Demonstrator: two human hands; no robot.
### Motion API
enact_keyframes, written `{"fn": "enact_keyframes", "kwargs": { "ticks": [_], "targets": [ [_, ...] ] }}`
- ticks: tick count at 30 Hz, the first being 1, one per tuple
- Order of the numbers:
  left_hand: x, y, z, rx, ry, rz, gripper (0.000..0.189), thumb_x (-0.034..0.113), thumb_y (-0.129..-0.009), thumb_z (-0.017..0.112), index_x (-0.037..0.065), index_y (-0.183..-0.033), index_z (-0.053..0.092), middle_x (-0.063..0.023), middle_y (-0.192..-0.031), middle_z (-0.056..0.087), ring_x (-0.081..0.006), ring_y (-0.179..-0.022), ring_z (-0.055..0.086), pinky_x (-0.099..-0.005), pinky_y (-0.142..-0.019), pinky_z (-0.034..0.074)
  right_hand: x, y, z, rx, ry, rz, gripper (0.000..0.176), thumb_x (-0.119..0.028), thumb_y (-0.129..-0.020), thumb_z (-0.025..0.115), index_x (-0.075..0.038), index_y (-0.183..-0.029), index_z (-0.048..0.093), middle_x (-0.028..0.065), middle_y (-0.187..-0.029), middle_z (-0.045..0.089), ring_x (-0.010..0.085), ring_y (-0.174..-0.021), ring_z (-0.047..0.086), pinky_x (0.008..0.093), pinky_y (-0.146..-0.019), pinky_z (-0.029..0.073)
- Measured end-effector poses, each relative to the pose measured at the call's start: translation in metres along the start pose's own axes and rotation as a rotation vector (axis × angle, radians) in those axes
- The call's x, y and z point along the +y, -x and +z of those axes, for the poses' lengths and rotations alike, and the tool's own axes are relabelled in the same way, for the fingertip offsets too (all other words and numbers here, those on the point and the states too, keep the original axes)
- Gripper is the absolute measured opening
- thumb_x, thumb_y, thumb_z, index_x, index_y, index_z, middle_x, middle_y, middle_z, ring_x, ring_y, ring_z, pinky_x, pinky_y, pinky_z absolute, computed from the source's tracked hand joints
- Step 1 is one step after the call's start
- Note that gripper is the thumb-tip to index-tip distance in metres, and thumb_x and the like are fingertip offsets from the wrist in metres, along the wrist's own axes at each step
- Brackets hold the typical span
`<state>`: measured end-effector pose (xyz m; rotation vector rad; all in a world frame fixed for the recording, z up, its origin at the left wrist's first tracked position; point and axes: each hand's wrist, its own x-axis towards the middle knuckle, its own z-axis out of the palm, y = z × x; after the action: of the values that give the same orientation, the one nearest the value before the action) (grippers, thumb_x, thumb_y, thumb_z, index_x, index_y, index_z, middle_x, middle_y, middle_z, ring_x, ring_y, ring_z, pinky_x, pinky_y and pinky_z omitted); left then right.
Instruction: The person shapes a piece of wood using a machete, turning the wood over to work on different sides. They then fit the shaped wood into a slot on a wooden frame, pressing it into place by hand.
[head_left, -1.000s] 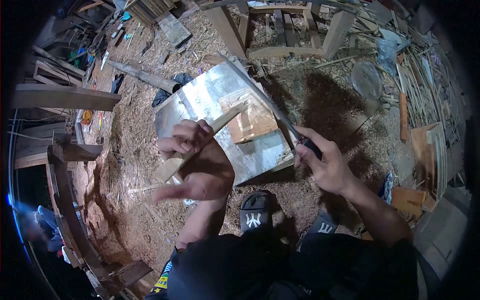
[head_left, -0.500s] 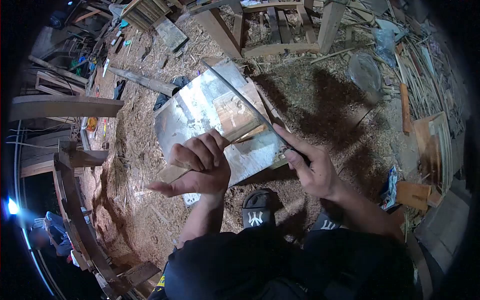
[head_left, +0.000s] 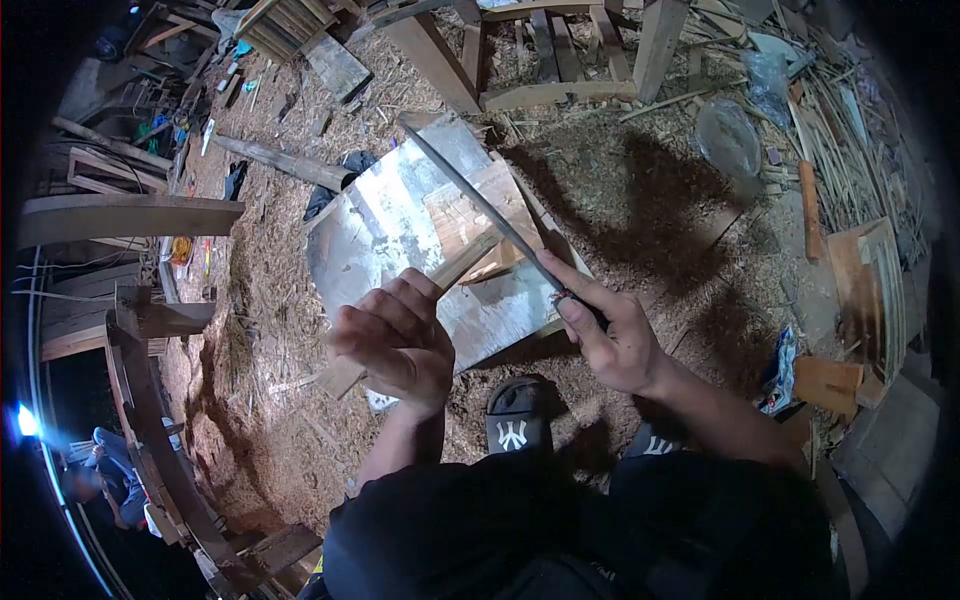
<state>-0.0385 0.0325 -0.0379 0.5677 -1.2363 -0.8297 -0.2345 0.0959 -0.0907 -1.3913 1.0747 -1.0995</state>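
My left hand (head_left: 405, 345) is closed around a narrow strip of wood (head_left: 470, 260). One end of the strip pokes out past my fingers to the upper right, the other shows below my palm. In my right hand (head_left: 615, 340) is a long, thin, dark file (head_left: 455, 180), index finger laid along it, its far end pointing up and left. The strip's upper end meets the file's middle in this view. Beneath both hands lies a pale, scuffed board (head_left: 350, 240) on the ground, with a flat wooden block (head_left: 455, 215) on top.
Wood shavings cover the ground. A curved wooden frame (head_left: 135, 390) stands at left, and another frame (head_left: 560, 95) at the top. Wood scraps (head_left: 850, 130) pile up at right near a plastic bag (head_left: 727, 138). A person (head_left: 115, 480) is at the far lower left.
My left hand has turned and the thumb has drawn in. More of the wooden strip now shows above my fingers, up at the file. The file has shifted slightly left.
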Motion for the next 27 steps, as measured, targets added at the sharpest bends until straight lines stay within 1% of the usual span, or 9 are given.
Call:
{"fn": "enact_keyframes", "kwargs": {
  "ticks": [1, 3, 6, 9, 16, 19, 22, 24, 27],
  "targets": [
    [0.001, 0.000, 0.000, 0.000, 0.001, -0.001, 0.056, 0.055, -0.103, 0.030, 0.016, -0.064, 0.033, 0.0029, -0.048, 0.025, -0.0119, -0.041, 0.027, -0.0309, -0.048, 0.032, 0.000, 0.000, 0.000, 0.001, 0.001, 0.001, 0.046, -0.022, -0.101, 0.047, -0.003, -0.143, 0.044, 0.0261, -0.129, 0.058, 0.0342, -0.120, 0.058, 0.0384, -0.100, 0.048],
    [0.002, 0.000, 0.000, 0.046, -0.042, 0.000, 0.046, 0.035, -0.108, 0.031, 0.015, -0.067, 0.038, 0.0037, -0.048, 0.024, -0.0108, -0.040, 0.025, -0.0311, -0.047, 0.033, 0.000, 0.000, 0.002, 0.021, -0.029, -0.021, 0.046, -0.024, -0.102, 0.047, -0.004, -0.143, 0.045, 0.0263, -0.129, 0.058, 0.0336, -0.121, 0.057, 0.0384, -0.100, 0.048],
    [0.002, 0.000, 0.002, 0.153, -0.011, -0.016, 0.041, 0.030, -0.108, 0.034, 0.013, -0.072, 0.043, 0.0039, -0.048, 0.023, -0.0095, -0.039, 0.024, -0.0299, -0.046, 0.032, -0.010, 0.000, 0.000, -0.021, -0.043, 0.089, 0.046, -0.024, -0.102, 0.046, -0.004, -0.143, 0.045, 0.0255, -0.130, 0.058, 0.0331, -0.116, 0.061, 0.0387, -0.097, 0.050],
    [0.004, -0.001, 0.004, 0.217, -0.002, -0.026, 0.040, 0.023, -0.108, 0.034, 0.012, -0.069, 0.036, 0.0011, -0.047, 0.027, -0.0113, -0.039, 0.024, -0.0305, -0.046, 0.032, -0.003, 0.001, 0.002, -0.028, 0.073, -0.014, 0.045, -0.024, -0.102, 0.046, -0.005, -0.143, 0.045, 0.0246, -0.130, 0.058, 0.0330, -0.110, 0.065, 0.0393, -0.091, 0.053],
    [0.002, -0.003, 0.001, 0.150, 0.031, 0.006, 0.038, 0.022, -0.108, 0.035, 0.011, -0.071, 0.037, 0.0004, -0.047, 0.027, -0.0111, -0.039, 0.023, -0.0304, -0.045, 0.031, -0.009, 0.001, 0.008, 0.001, 0.116, -0.067, 0.045, -0.021, -0.102, 0.046, -0.006, -0.144, 0.045, 0.0242, -0.129, 0.059, 0.0333, -0.103, 0.068, 0.0400, -0.087, 0.055],
    [0.004, -0.005, 0.005, 0.206, 0.028, -0.042, 0.040, 0.021, -0.108, 0.034, 0.011, -0.069, 0.037, 0.0003, -0.046, 0.027, -0.0109, -0.039, 0.023, -0.0305, -0.045, 0.031, -0.006, 0.001, 0.008, -0.005, 0.058, 0.033, 0.045, -0.020, -0.102, 0.045, -0.006, -0.144, 0.044, 0.0239, -0.129, 0.059, 0.0334, -0.101, 0.069, 0.0401, -0.085, 0.055],
    [0.002, -0.002, 0.002, 0.218, 0.003, -0.037, 0.041, 0.021, -0.108, 0.034, 0.012, -0.068, 0.036, 0.0002, -0.046, 0.027, -0.0109, -0.038, 0.023, -0.0305, -0.044, 0.031, -0.011, 0.003, 0.007, 0.053, 0.000, -0.071, 0.045, -0.020, -0.102, 0.043, -0.006, -0.145, 0.043, 0.0238, -0.131, 0.057, 0.0353, -0.105, 0.067, 0.0411, -0.089, 0.055],
    [0.000, -0.002, -0.004, 0.092, 0.029, -0.005, 0.033, 0.024, -0.108, 0.035, 0.011, -0.080, 0.046, 0.0029, -0.050, 0.021, -0.0098, -0.043, 0.021, -0.0291, -0.048, 0.029, -0.013, 0.004, 0.008, 0.076, -0.056, -0.066, 0.046, -0.021, -0.102, 0.042, -0.004, -0.145, 0.042, 0.0238, -0.133, 0.056, 0.0349, -0.107, 0.066, 0.0408, -0.089, 0.055],
    [0.001, -0.002, 0.000, 0.185, 0.053, -0.036, 0.030, 0.024, -0.108, 0.035, 0.010, -0.084, 0.048, 0.0029, -0.051, 0.021, -0.0098, -0.044, 0.021, -0.0287, -0.048, 0.028, -0.014, 0.000, 0.011, -0.050, 0.089, 0.047, 0.047, -0.021, -0.102, 0.043, 0.001, -0.144, 0.041, 0.0250, -0.132, 0.057, 0.0315, -0.108, 0.066, 0.0372, -0.087, 0.056]
  ]
}}
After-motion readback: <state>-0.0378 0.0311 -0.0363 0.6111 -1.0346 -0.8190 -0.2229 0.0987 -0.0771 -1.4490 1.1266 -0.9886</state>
